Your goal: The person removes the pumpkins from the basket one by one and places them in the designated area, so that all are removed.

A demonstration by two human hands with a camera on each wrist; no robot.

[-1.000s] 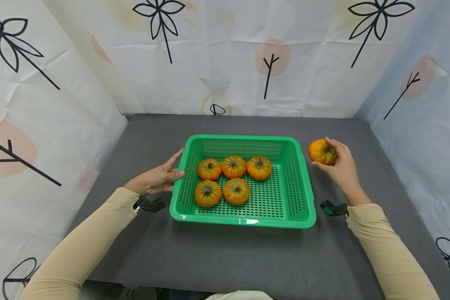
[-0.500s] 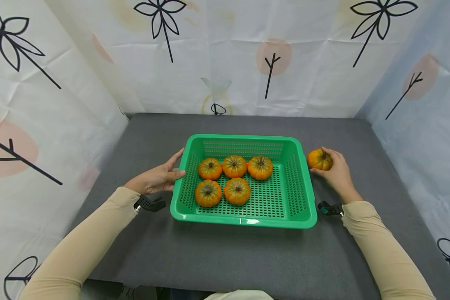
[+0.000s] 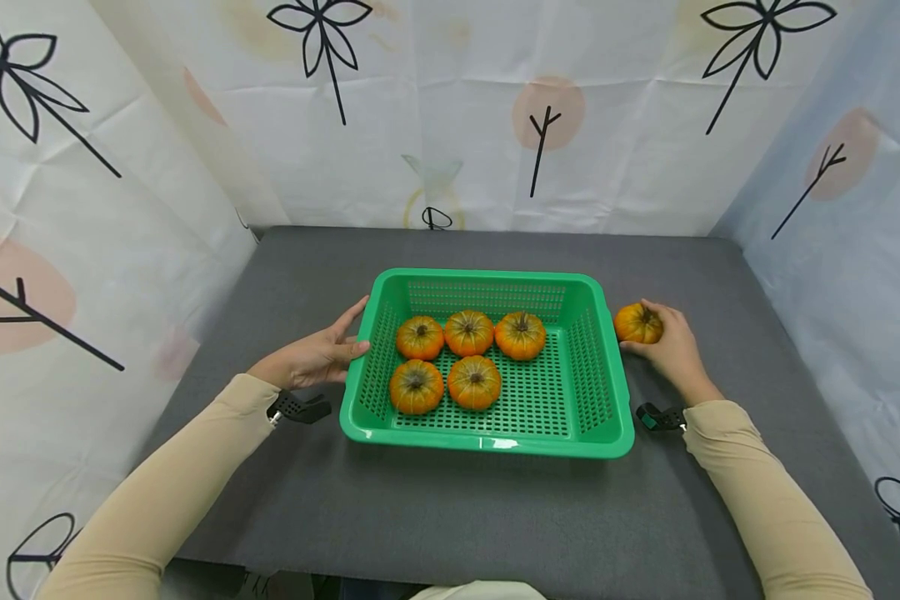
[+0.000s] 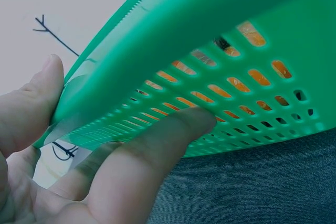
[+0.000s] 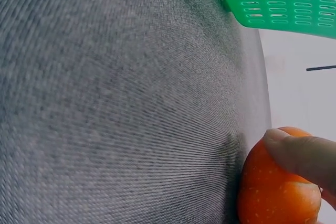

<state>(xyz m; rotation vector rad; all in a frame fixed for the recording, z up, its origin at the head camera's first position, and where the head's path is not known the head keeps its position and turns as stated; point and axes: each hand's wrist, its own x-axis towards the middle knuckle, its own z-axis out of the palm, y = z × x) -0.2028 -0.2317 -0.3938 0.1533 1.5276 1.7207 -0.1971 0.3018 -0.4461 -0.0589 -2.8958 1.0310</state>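
In the head view, the right hand [image 3: 671, 346] covers one side of the held pumpkin [image 3: 636, 323], and the basket [image 3: 420, 441] conceals part of the left hand [image 3: 311, 358]. The left sleeve [image 3: 172, 483] and right sleeve [image 3: 776, 496] run past the lower edge. In the left wrist view, the other pumpkins [image 4: 259, 77] appear only as patches through slots. In the right wrist view, the basket is cropped above and at right.

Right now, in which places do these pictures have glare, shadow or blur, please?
Head view: white glare on the front rim of the green basket, soft shadow on the grey table in front of it; left wrist view: the basket's close rim looks soft, and the table takes a bluish tint; right wrist view: dark shadow on the table beside the orange pumpkin.
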